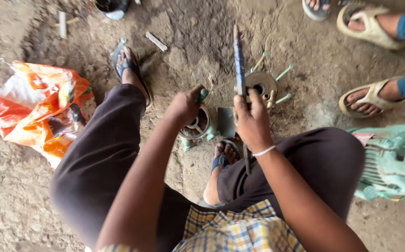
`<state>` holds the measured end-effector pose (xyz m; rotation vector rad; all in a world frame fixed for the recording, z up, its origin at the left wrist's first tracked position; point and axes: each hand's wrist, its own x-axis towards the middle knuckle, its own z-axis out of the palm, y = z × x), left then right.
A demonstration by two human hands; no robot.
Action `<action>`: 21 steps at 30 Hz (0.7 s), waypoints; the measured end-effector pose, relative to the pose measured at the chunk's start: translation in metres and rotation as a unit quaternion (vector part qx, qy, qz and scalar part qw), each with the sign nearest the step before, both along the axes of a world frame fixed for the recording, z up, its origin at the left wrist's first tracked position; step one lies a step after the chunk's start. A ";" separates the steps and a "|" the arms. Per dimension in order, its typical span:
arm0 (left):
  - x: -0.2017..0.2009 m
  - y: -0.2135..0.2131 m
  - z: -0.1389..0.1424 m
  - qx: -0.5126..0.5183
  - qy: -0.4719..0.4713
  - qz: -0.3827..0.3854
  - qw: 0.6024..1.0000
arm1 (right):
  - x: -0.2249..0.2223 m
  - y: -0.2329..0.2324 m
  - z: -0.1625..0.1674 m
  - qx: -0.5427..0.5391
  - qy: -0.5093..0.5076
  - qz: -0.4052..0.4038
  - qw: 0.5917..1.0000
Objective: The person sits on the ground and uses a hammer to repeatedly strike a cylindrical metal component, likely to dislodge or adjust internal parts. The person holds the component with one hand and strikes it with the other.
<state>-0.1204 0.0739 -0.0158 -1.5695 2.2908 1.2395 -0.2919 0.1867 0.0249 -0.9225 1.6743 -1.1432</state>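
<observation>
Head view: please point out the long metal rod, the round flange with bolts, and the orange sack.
long metal rod [238, 65], head view, mid-shaft above the fist
round flange [264, 83], head view, flat face
orange sack [39, 105], head view, crumpled middle

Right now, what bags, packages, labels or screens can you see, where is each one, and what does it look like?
Plastic sack: lying crumpled on the dirt ground at left, beside the person's knee; orange, red and white with dark print.
Small label: on the green motor housing at right edge; pale tag with a reddish patch, too small to make out more.
Screens or signs: none in view.
</observation>
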 end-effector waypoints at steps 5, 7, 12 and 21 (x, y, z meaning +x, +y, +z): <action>0.002 -0.016 -0.118 0.019 0.035 -0.004 0.999 | 0.004 0.001 -0.050 -0.001 0.083 -0.035 0.996; 0.005 -0.012 -0.147 0.073 0.047 0.031 0.996 | 0.003 0.005 -0.075 -0.017 0.143 -0.026 0.989; -0.002 -0.007 -0.168 0.027 0.037 0.000 0.999 | 0.003 0.005 -0.127 0.094 0.147 -0.010 0.985; -0.031 0.001 -0.167 0.065 -0.045 -0.083 0.993 | 0.010 0.039 -0.167 0.131 0.210 0.020 0.969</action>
